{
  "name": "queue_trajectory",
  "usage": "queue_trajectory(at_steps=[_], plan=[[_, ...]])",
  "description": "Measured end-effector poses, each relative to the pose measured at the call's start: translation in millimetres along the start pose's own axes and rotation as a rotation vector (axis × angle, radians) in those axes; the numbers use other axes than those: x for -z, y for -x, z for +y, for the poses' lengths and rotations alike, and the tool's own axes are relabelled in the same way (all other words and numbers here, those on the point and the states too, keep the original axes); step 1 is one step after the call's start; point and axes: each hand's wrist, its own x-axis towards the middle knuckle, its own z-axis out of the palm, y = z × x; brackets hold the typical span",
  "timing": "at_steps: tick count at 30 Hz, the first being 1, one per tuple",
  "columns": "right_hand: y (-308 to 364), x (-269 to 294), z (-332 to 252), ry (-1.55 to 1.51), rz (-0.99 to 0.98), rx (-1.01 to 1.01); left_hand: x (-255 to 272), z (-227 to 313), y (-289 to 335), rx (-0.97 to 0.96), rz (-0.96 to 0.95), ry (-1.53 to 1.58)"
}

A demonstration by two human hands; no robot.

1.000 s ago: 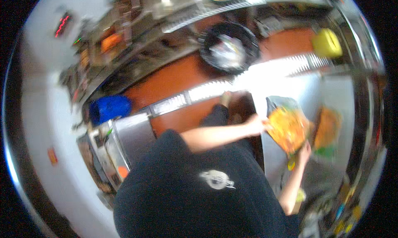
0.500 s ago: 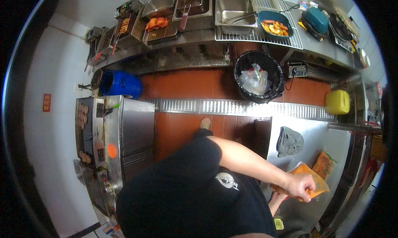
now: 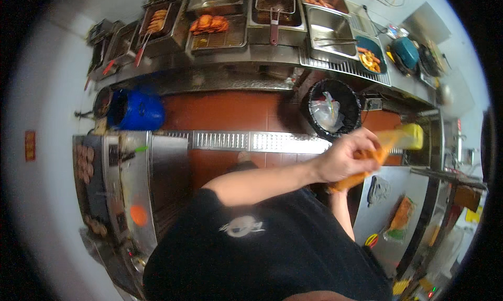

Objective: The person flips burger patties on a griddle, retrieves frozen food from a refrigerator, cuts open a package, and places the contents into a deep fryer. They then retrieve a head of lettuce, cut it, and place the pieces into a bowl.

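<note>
Orange-filled plastic bag (image 3: 383, 146) is held up on the near side of the black-lined bin (image 3: 352, 106), left hand (image 3: 348, 157) fingers pinching it, apparently steadying its limp body; right hand (image 3: 339, 195) grip below is hidden.

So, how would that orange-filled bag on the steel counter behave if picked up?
The bag would probably sag, since its clear end looks like thin film. It may feel fairly heavy, as orange fills most of its length.
</note>
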Motion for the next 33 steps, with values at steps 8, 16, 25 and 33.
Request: queue_trajectory(at_steps=[8,16,25,33], plan=[[-75,-79,179,0.171,-0.037,-0.496,166,85,52,0.027,0.564,0.171],[-184,-86,304,0.819,-0.136,-1.005,304,119,101,-0.062,1.037,-0.065],[-413,-77,118,2.181,0.104,0.723,403,193,149,-0.096,1.435,-0.869],[-600,-9,-54,3.422,-0.47,0.186,484,241,174,-0.186,1.573,-0.801]])
